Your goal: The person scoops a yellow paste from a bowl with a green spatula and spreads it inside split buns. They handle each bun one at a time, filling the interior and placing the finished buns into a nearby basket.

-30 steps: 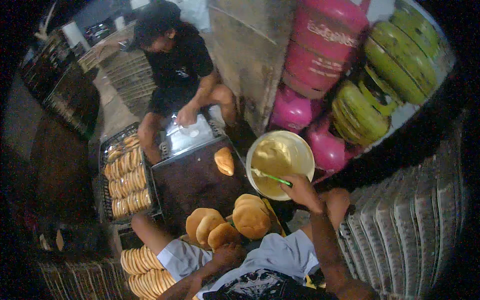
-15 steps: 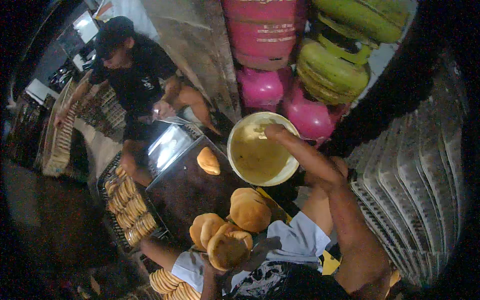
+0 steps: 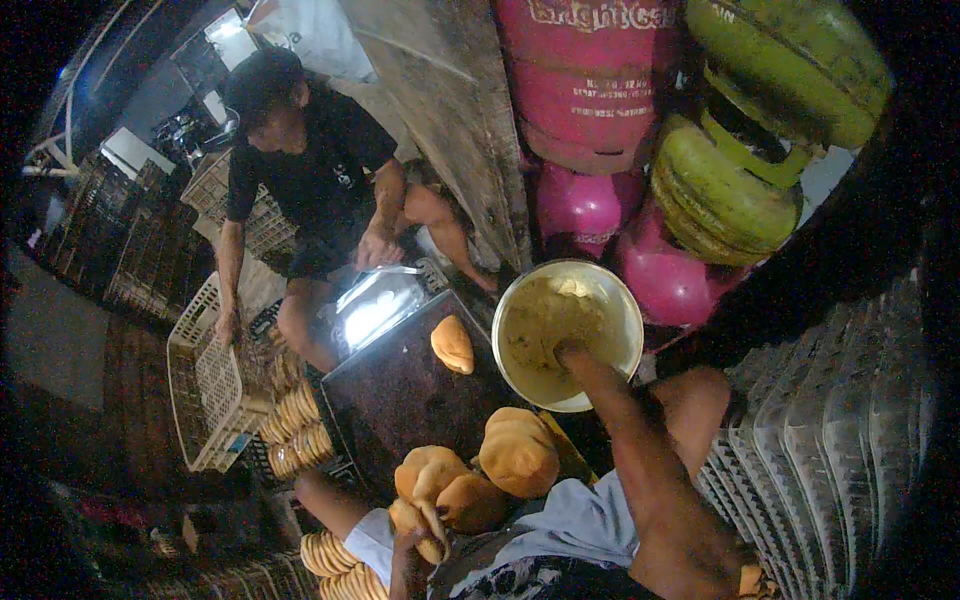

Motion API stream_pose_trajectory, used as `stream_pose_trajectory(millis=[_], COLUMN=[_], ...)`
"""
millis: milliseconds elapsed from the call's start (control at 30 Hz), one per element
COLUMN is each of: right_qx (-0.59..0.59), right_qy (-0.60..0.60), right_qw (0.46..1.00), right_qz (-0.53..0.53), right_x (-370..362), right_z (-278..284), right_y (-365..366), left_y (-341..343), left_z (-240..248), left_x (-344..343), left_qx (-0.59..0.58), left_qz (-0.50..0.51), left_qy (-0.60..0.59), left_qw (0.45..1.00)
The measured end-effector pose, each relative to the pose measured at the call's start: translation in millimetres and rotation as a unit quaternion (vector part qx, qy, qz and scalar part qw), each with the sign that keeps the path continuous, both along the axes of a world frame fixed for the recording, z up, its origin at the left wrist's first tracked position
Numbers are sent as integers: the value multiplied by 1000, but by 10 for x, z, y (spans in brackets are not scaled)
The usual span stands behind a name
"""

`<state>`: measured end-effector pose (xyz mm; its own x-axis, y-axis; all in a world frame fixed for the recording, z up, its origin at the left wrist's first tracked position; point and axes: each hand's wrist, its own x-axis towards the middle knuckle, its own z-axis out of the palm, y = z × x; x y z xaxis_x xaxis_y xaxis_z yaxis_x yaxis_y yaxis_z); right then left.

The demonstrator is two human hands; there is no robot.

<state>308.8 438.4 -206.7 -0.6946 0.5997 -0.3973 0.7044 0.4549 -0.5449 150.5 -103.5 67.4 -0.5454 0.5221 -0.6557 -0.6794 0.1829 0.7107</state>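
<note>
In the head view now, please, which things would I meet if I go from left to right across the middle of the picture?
Pale plastic crate, rows of packed buns, single bun, round bucket, stack of grey crates.
</note>
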Motion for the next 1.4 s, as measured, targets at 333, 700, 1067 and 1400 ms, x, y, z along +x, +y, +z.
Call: stream_pose_trajectory(millis=[333,700,1067,1400], right_qx=[-5,230,340,236], right_qy=[-65,179,128,180], right_qw=[964,927,887,955], right_qz=[258,236,285,12], right_x=[128,-507,-188,399], right_z=[2626,3190,3076,2893], right_y=[-488,-2524,-2640,-2008], left_y=[1080,1049,958,1600], left_z=[138,218,-543,-1337], left_x=[-622,-587,-1111,-1611], left_qx=[214,190,263,-162], left_qz=[-60,-28,105,-97], left_qy=[-190,-193,-193,504], left_qw=[956,962,940,843])
